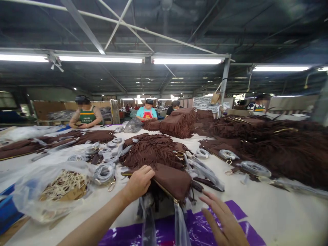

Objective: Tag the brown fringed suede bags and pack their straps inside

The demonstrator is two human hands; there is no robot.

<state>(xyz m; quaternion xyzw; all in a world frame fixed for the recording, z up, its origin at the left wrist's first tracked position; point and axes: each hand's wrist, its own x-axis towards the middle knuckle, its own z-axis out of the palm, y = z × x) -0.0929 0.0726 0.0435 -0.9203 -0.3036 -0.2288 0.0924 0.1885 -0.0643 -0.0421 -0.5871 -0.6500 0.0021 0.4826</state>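
Observation:
My left hand (139,182) grips the near edge of a brown fringed bag (173,181) that lies on the white table (271,208), fingers curled over its top. My right hand (225,222) hovers open, fingers spread, over a purple plastic sheet (200,229) just right of the bag. Clear plastic wrap (147,218) hangs from under the bag towards me. More brown fringed bags (151,150) are piled right behind it.
A clear bag of beige netting (60,186) lies at the left. Wrapped straps (104,171) are scattered mid-table. Large heaps of brown bags (276,147) fill the right. Several other people work across the table, one in a green apron (87,116).

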